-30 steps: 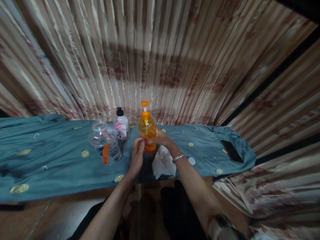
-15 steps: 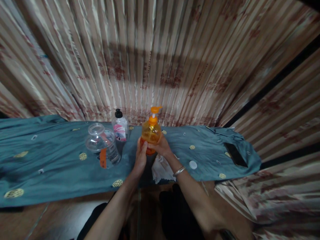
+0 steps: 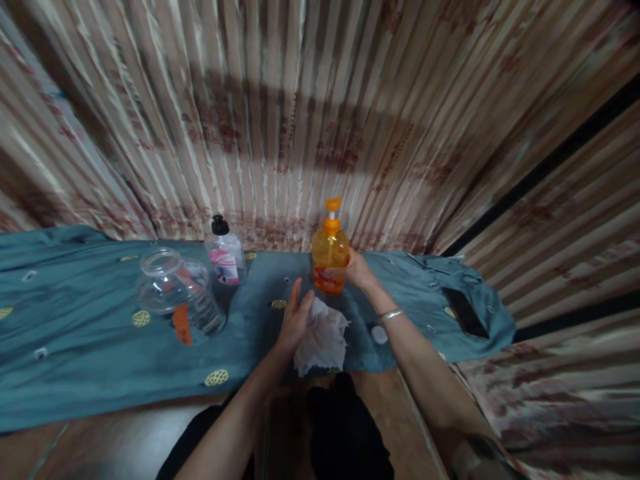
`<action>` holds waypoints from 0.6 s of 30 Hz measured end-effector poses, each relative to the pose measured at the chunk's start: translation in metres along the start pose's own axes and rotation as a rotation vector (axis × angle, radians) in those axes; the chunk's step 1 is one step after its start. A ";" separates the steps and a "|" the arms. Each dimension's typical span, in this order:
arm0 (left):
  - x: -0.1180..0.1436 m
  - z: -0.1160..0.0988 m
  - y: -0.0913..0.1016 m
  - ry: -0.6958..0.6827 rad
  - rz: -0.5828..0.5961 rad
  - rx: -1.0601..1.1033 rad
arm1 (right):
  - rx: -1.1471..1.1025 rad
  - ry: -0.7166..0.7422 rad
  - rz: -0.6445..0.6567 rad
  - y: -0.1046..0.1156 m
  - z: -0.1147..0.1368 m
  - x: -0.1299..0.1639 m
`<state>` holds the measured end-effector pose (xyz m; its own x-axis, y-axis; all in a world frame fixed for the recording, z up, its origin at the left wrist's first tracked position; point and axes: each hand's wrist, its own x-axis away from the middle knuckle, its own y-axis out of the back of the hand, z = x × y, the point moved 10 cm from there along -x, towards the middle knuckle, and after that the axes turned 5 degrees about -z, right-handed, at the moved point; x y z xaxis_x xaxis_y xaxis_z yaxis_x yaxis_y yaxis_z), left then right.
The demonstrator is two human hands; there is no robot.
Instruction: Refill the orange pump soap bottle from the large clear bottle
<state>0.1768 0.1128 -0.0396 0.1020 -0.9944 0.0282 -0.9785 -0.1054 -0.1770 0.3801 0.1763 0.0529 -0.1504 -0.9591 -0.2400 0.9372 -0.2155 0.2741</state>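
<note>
1. Standing upright on the bench point(image 3: 75, 360), the orange pump bottle point(image 3: 329, 257) holds amber liquid nearly to its shoulder, and the right hand point(image 3: 356, 269) curls around its lower right side, fingers wrapped on the body; a metal bangle point(image 3: 391, 315) circles that wrist.
2. The left hand point(image 3: 296, 319) is spread flat, fingers apart, its palm edge touching a crumpled white tissue point(image 3: 323, 340) that lies just in front of the pump bottle at the near edge.
3. A clear plastic jar point(image 3: 173, 293) lies tipped on its side to the left, mouth toward the camera, with nothing visible inside; an orange strip shows on its side.
4. Behind the jar stands 1 small clear bottle point(image 3: 226, 253) with a black cap, partly filled with clear liquid.
5. Its label is pink and white, and the pump bottle has a reddish label low on its front; the writing on both is too small to read.
6. A small white cap point(image 3: 379, 334) lies on the cloth right of the tissue, and a dark phone point(image 3: 465, 312) lies farther right, well apart.
7. A teal cloth point(image 3: 100, 320) with round yellow motifs covers the bench.
8. Pleated curtains point(image 3: 320, 120), cream and brown striped with faded reddish patterning, hang directly behind and to the right.
</note>
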 end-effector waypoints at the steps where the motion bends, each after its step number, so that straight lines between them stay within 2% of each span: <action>1: 0.001 0.003 0.000 0.004 0.002 -0.005 | -0.021 -0.025 0.013 0.007 -0.003 -0.003; 9: 0.003 0.017 0.008 0.058 0.034 -0.021 | -0.095 -0.205 0.197 0.042 -0.020 -0.009; 18: 0.008 0.016 0.011 0.063 0.036 -0.019 | -0.057 -0.318 0.232 0.070 -0.031 -0.028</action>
<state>0.1701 0.1033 -0.0575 0.0554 -0.9949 0.0839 -0.9846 -0.0683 -0.1606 0.4595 0.1935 0.0495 -0.0142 -0.9920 0.1254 0.9724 0.0155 0.2330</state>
